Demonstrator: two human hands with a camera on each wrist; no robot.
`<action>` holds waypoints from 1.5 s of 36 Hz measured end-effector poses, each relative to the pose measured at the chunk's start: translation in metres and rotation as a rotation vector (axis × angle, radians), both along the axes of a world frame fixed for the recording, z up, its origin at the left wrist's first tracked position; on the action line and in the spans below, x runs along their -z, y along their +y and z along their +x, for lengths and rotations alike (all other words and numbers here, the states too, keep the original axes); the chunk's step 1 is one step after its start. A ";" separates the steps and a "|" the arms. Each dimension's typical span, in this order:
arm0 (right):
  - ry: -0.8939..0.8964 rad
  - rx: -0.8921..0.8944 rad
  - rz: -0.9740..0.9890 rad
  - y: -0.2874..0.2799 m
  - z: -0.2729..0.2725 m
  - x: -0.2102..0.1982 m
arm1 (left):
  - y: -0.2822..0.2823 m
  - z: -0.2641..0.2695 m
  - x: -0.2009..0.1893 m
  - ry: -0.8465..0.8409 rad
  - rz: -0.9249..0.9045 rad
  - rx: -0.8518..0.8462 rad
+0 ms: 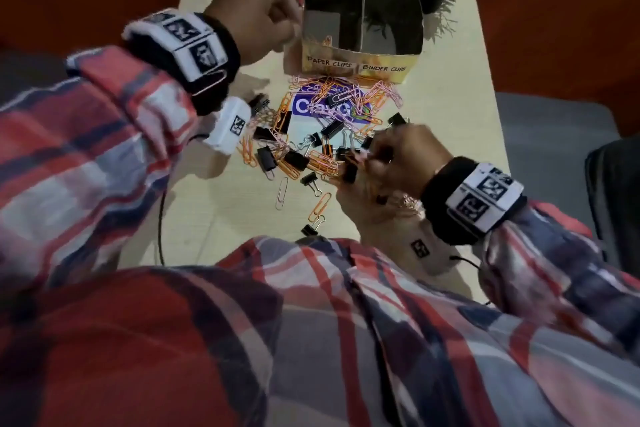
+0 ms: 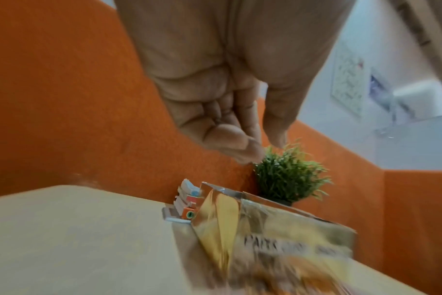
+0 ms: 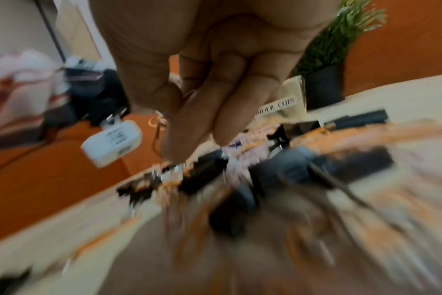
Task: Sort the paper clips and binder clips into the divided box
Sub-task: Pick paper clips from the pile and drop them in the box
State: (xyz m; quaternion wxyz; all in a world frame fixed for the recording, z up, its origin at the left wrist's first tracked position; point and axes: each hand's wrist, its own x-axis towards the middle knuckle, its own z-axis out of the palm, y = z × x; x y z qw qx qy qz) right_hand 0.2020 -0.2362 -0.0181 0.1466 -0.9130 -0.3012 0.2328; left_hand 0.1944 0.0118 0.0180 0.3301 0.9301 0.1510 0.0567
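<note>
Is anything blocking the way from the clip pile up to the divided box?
Nothing visible does. The pile lies right against the front of the divided box, whose top is open; the left hand is beside its left wall.

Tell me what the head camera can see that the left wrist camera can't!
Only the head view shows the pile of clips on the table, the right hand reaching into it, and both labels on the divided box. Only the left wrist view shows the left hand from the palm side, fingers curled and nothing visible in them, plus small cartons behind the box. Both show the box, the table and the green plant.
</note>
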 end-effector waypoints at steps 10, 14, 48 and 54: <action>-0.358 0.012 0.209 0.083 0.074 -0.057 | 0.006 -0.106 0.045 0.440 0.268 0.111; -0.461 -0.068 0.022 0.124 0.099 -0.057 | 0.005 -0.120 0.059 0.457 0.316 0.096; -0.338 -0.399 -0.437 0.060 -0.033 0.013 | -0.016 -0.074 0.059 0.422 0.356 0.036; -0.360 -0.386 -0.412 0.061 -0.037 0.016 | -0.017 -0.078 0.056 0.424 0.366 0.036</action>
